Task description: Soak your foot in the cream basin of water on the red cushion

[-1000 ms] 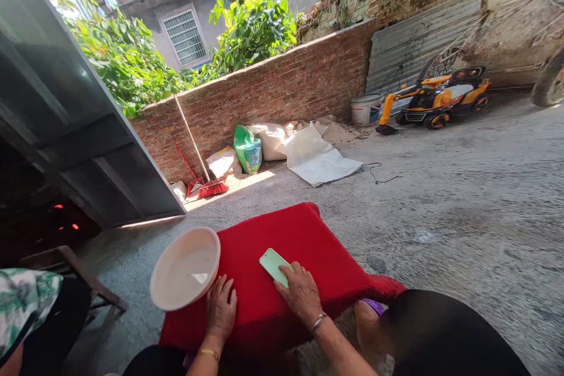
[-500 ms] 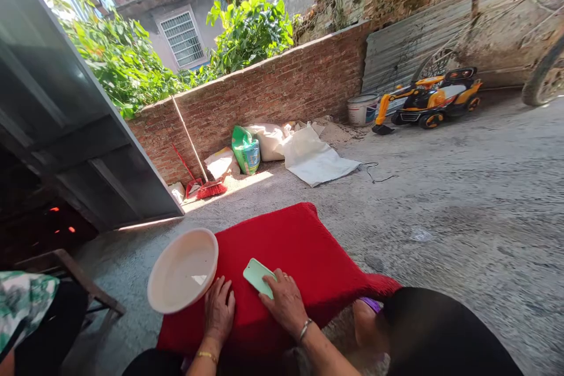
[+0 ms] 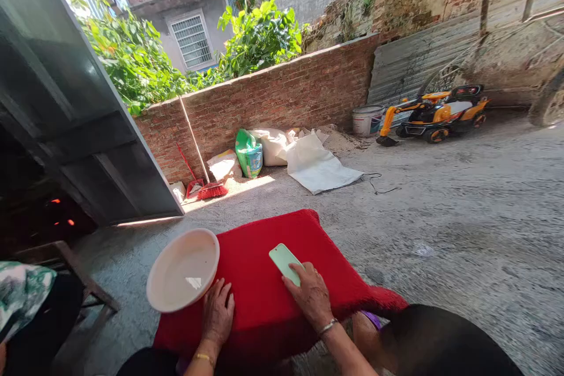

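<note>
A red cloth (image 3: 264, 264) covers a low table in front of me. My left hand (image 3: 218, 312) lies flat on it, its fingers stretched forward beside the rim of a pale pink basin (image 3: 158, 299). My right hand (image 3: 312, 294) is closed around the lower end of a mint-green phone (image 3: 282, 258), thumb on one side and fingers on the other. The phone is at the cloth's surface; whether it touches cannot be made out. Something pale or a bright reflection shows inside the basin.
Another person's patterned sleeve (image 3: 22, 288) and a wooden chair (image 3: 83, 276) are at the left. A dark metal door (image 3: 88, 129) stands behind. Farther off are a red broom (image 3: 212, 190), sacks (image 3: 273, 147), a white sheet (image 3: 321, 167) and a toy excavator (image 3: 436, 117).
My right hand has moved the phone to the right and slightly farther away across the red cloth. My left hand has stayed in place. The camera view has shifted a little.
</note>
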The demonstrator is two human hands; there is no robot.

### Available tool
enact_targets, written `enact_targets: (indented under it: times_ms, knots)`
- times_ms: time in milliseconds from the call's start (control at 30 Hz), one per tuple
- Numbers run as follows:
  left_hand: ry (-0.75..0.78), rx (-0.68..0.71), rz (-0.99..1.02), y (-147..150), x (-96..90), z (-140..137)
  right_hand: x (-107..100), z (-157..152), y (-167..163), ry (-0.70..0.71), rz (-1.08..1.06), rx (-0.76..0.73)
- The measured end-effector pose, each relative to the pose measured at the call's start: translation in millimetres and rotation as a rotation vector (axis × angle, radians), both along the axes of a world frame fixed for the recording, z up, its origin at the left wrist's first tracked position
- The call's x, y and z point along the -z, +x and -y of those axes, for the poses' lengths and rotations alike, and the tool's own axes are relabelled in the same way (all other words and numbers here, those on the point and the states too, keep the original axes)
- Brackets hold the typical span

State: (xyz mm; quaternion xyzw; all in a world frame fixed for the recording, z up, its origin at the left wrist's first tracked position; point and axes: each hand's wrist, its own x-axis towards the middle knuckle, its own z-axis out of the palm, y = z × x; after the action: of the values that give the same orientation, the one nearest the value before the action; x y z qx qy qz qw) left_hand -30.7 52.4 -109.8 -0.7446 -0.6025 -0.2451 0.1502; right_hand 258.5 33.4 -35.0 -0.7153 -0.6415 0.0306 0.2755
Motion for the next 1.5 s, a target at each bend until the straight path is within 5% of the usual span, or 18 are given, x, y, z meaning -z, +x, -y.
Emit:
enact_targets:
  times_ms: [133, 233, 467, 600, 933, 1300, 1500]
  knots:
    - [0.004, 0.001, -0.041, -1, -1.1, 1, 10, 10, -52, 0.035, -0.025, -0.256]
    - [0.007, 0.002, -0.05, 0, -2.5, 2, 12, 13, -64, 0.011, 0.013, -0.295]
    - [-0.015, -0.001, -0.001, 3, -1.3, 1, 14, -8, 4, 0.0, 0.053, 0.079]
    - [-0.012, -0.004, 0.036, 3, 0.9, 0, 15, -12, 21, 0.01, 0.029, 0.161]
    - [0.015, 0.01, -0.014, -1, 0.4, 0, 15, 17, -66, 0.037, -0.025, -0.383]
    - [0.06, 0.008, -0.01, 2, 3.2, 1, 16, -10, 1, -0.01, 0.102, 0.099]
    - [0.059, 0.004, 0.0, 1, 3.4, 0, 22, -4, -17, 0.057, 0.004, -0.039]
